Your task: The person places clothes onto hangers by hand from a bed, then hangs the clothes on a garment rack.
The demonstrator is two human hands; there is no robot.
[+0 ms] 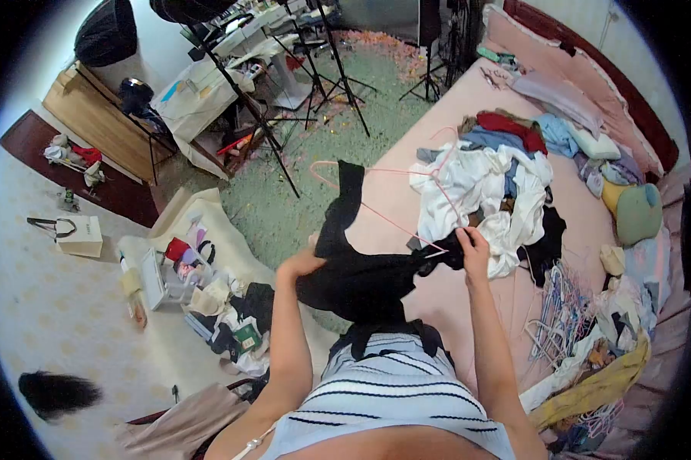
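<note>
A black garment (361,280), which looks like a sleeveless top, stretches between my hands in front of my waist. A pink wire hanger (395,170) runs through it, its hook toward the bed and one end sticking out past the strap on the left. My right hand (474,249) pinches the garment's right strap near the hanger's corner. My left hand (303,262) grips the garment's left edge, with the fingers partly hidden and a little blurred. White clothes (468,184) lie in a heap on the bed just beyond my right hand.
The pink bed (391,218) bears a pile of hangers (556,310), a green-yellow cushion (636,211) and more clothes. At left a cream-covered couch (161,337) holds clothes and a white drawer box (161,280). Tripods (265,126) stand on the green floor (265,203).
</note>
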